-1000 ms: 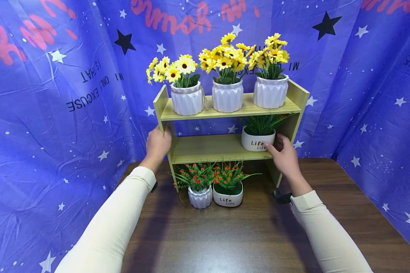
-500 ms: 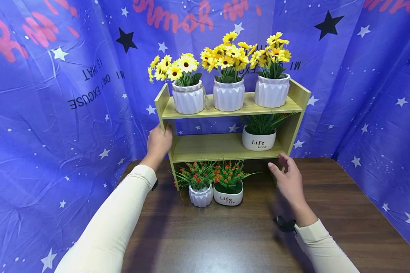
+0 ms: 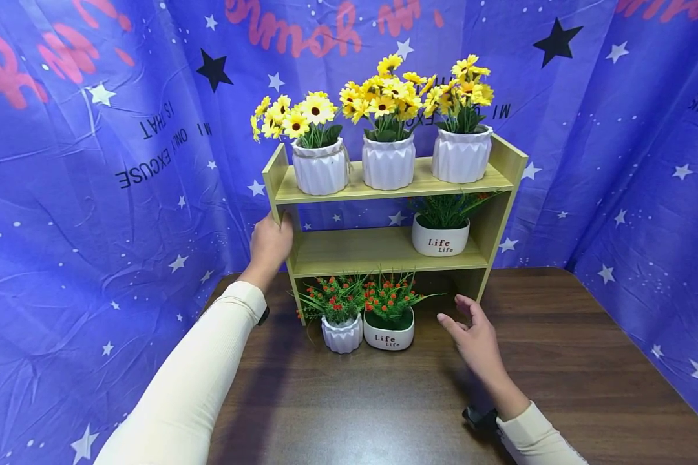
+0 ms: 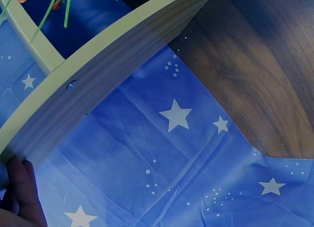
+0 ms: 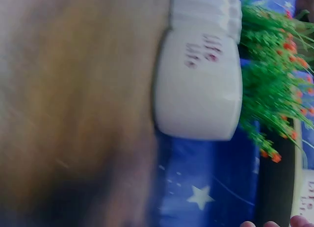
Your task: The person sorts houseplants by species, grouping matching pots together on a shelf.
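Note:
My left hand [image 3: 271,243] grips the left side panel of the light wooden shelf [image 3: 390,250]; in the left wrist view its fingers [image 4: 23,188] lie against the panel's outer face. My right hand [image 3: 475,336] holds nothing, thumb and fingers spread apart, in front of the shelf's lower right. Nearest to it is a white "Life" pot [image 3: 388,337] with red-flowered greenery, standing on the table. Touching that pot's left side is a ribbed white pot [image 3: 342,336] with similar flowers. Another "Life" pot [image 3: 440,237] with green grass sits at the right of the middle board.
On the top board stand three ribbed white pots of yellow flowers: left [image 3: 321,169], middle [image 3: 388,165] and right [image 3: 462,156]. A dark brown wooden table [image 3: 349,407] bears the shelf. A blue starred curtain [image 3: 122,245] hangs around its back and sides.
My right hand has let go of the grass pot on the middle board and moved down, then left, toward the lower "Life" pot. My left hand has stayed on the side panel.

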The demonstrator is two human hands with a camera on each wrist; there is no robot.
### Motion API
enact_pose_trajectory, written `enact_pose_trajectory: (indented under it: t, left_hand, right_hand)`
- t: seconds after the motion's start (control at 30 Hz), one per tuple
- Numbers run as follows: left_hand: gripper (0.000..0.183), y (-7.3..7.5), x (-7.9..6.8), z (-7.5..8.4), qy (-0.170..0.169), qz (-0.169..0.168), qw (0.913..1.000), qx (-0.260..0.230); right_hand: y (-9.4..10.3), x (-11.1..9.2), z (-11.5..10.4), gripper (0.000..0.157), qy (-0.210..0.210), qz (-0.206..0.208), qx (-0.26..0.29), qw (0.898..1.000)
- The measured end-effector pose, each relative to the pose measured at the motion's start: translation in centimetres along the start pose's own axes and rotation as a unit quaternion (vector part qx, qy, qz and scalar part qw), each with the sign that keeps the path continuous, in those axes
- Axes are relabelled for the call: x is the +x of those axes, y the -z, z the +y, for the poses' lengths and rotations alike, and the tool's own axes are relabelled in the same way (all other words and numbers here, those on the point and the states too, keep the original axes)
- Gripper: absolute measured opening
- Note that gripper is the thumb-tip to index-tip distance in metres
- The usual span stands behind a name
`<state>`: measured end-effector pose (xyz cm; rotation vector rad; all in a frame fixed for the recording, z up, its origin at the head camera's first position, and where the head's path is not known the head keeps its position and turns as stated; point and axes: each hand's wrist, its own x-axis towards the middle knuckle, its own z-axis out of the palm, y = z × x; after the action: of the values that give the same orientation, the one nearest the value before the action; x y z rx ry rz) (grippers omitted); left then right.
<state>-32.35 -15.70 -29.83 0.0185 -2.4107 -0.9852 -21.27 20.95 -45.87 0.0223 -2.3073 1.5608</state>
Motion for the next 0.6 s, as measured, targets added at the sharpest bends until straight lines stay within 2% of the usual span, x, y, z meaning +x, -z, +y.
enact_pose_trajectory:
  t: [0.33,0.6]
  left_hand:
    - [0.037,-0.1,0.0,0.0,0.001,0.001,1.0000,0.002]
    - [0.035,-0.1,0.0,0.0,-0.001,0.004,1.0000,0.002]
  right_hand:
    - [-2.7,-0.3,1.5,0.066,-0.032,-0.063,-0.012,0.997]
    - [-4.8,0.0,2.3,0.070,-0.035,-0.081,-0.003,0.996]
